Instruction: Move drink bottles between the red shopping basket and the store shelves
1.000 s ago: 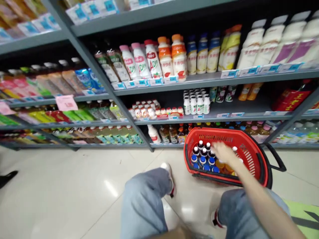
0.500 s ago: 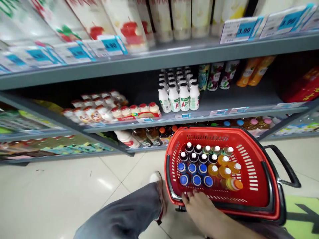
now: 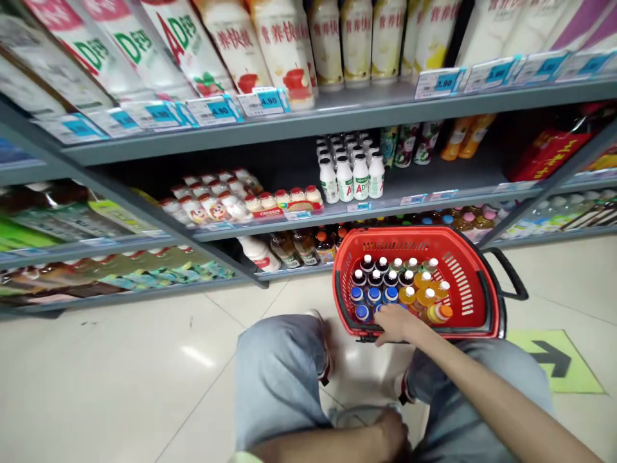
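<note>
My right hand (image 3: 398, 323) reaches over the near rim of a red shopping basket (image 3: 482, 283). Its fingers are curled inside and the thumb is outside, closed on the rim. Beneath the fingers are blue-capped bottles (image 3: 373, 296), partly covered by the hand. Dark bottles (image 3: 376, 278) with white caps and orange drink bottles (image 3: 427, 297) stand in the basket too. Low between my knees, my left hand (image 3: 393, 432) is closed in shadow at the edge of a pale bluish stool (image 3: 359, 417); its fingers are partly hidden.
Grey shelves (image 3: 270, 138) run along the front, with drink cartons and bottles above. White milk bottles (image 3: 344, 177) and small red-capped packs (image 3: 284, 200) sit on the middle shelf. The basket stands against the lower shelf. A green arrow sign (image 3: 559, 360) marks the floor at right.
The view has shifted and both bent knees now show. My left forearm and hand have come into view at the bottom. My right hand has moved farther along the basket's near rim.
</note>
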